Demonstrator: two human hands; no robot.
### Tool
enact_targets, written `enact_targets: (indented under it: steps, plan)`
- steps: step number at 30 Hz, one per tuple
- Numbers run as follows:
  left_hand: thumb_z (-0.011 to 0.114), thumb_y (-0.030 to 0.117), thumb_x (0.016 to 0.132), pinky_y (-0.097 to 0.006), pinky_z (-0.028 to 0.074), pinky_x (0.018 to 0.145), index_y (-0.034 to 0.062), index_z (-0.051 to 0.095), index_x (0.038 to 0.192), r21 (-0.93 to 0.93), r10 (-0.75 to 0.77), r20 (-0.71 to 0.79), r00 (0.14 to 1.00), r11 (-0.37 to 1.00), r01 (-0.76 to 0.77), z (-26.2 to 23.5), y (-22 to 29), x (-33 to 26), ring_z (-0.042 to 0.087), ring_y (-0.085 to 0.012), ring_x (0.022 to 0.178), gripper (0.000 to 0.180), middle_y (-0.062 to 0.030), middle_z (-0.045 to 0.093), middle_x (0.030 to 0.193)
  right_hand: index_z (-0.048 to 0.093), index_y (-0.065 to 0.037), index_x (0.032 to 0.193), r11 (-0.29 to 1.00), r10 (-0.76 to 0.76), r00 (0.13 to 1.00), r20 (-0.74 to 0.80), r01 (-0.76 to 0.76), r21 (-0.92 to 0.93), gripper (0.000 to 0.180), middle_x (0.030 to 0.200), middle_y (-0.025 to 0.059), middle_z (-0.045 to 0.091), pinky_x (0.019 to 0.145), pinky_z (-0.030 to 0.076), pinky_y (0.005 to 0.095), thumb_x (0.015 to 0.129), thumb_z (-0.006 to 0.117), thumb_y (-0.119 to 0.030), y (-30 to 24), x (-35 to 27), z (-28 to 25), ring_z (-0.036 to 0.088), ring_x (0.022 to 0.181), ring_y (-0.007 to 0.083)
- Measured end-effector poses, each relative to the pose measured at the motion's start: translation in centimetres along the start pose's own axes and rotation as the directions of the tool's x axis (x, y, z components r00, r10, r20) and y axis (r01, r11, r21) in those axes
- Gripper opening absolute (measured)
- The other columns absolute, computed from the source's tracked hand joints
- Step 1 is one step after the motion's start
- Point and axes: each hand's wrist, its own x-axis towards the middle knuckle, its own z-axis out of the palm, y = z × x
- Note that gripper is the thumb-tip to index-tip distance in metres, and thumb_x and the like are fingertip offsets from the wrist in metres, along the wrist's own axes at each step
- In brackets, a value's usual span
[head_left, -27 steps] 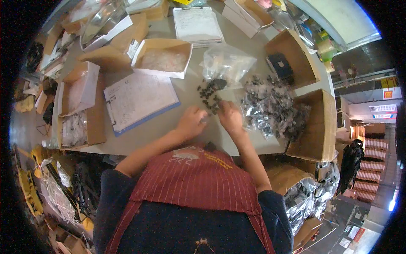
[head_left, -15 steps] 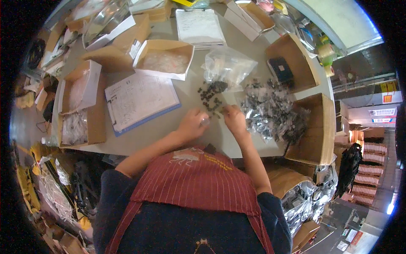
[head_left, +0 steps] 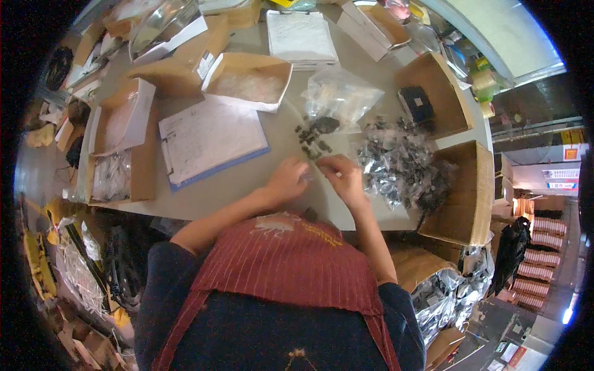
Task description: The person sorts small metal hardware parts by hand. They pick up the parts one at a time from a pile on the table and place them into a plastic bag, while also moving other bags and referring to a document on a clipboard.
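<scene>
My left hand (head_left: 288,178) is closed above the table's near part, with a small clear plastic bag (head_left: 305,177) at its fingertips. Just to its right, my right hand (head_left: 344,179) has its thumb and forefinger pinched together; whatever lies between them is too small to make out. Beyond the fingertips is a loose scatter of small black parts (head_left: 314,144). A large clear plastic bag (head_left: 344,99) lies behind them, with more black parts at its mouth. Right of my right hand spreads a heap of small clear bags with black parts inside (head_left: 399,164).
Cardboard boxes (head_left: 461,196) stand open along the right edge. A clipboard with papers (head_left: 210,141) lies left, near boxes of clear bags (head_left: 114,176). Behind are an open box (head_left: 247,83) and a paper stack (head_left: 301,37).
My right hand's fingertips have moved left from the edge of the black parts, closer to my left hand. The whole view has shifted slightly.
</scene>
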Motion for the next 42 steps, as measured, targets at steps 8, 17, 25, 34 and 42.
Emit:
enact_targets:
  steps: [8, 17, 25, 34, 42]
  plan:
    - [0.067, 0.007, 0.078, -0.049, 0.047, 0.085, 0.0047, 0.063, 0.098, -0.09, 0.13, -0.146, 0.981, 0.985, -0.144, -0.1, 0.6, 0.3, 0.057, -0.0412, 0.098, 0.021, -0.0199, 0.06, 0.099, 0.073, -0.004, 0.106, 0.997, -0.075, 0.996, 0.043, 0.073, 0.031, 0.024, 0.097, 0.0125, 0.07, 0.068, 0.053, 0.034, 0.084, 0.067, 0.003, -1.1, -0.4, 0.1, 0.067, 0.079, 0.0241]
    - [0.072, 0.011, 0.078, -0.049, 0.046, 0.083, 0.007, 0.062, 0.1, -0.148, 0.03, -0.092, 0.995, 0.988, -0.043, -0.3, -0.5, -0.5, 0.056, -0.0412, 0.097, 0.024, -0.0184, 0.057, 0.098, 0.066, -0.005, 0.109, 0.937, 0.044, 0.998, -0.037, -0.054, -0.345, 0.031, 0.099, 0.0161, 0.064, 0.078, 0.052, 0.0463, 0.08, 0.072, -0.015, 2.9, 0.1, 2.3, 0.063, 0.09, 0.0375]
    - [0.072, 0.012, 0.078, -0.049, 0.047, 0.082, 0.0092, 0.063, 0.1, -0.118, 0.032, -0.101, 0.994, 0.992, -0.043, 0.3, -1.4, -0.9, 0.057, -0.0421, 0.095, 0.024, -0.0192, 0.057, 0.098, 0.068, -0.006, 0.102, 0.919, -0.029, 0.998, 0.049, 0.046, -0.391, 0.024, 0.095, 0.0184, 0.065, 0.075, 0.053, 0.044, 0.078, 0.07, -0.008, 4.7, -0.5, 3.9, 0.063, 0.086, 0.039]
    - [0.074, 0.01, 0.078, -0.047, 0.049, 0.081, 0.0059, 0.062, 0.105, 0.006, 0.1, -0.106, 0.989, 0.995, -0.1, -0.1, -0.6, -0.4, 0.059, -0.0397, 0.093, 0.029, -0.0182, 0.06, 0.101, 0.069, -0.002, 0.107, 0.99, -0.122, 0.988, 0.09, 0.115, 0.078, 0.019, 0.096, 0.0125, 0.068, 0.068, 0.053, 0.0336, 0.088, 0.067, -0.003, -1.5, -0.4, 1.2, 0.068, 0.082, 0.0246]
    - [0.08, 0.007, 0.078, -0.036, 0.052, 0.072, 0.0078, 0.063, 0.107, -0.139, 0.0, -0.129, 0.992, 0.99, -0.018, -1.6, -0.9, -1.5, 0.061, -0.0259, 0.082, 0.034, -0.0111, 0.06, 0.097, 0.066, -0.005, 0.107, 0.939, -0.034, 0.996, 0.077, 0.058, -0.338, 0.027, 0.095, 0.0159, 0.065, 0.072, 0.054, 0.0438, 0.081, 0.068, -0.008, 3.1, -0.5, 5.1, 0.065, 0.084, 0.037]
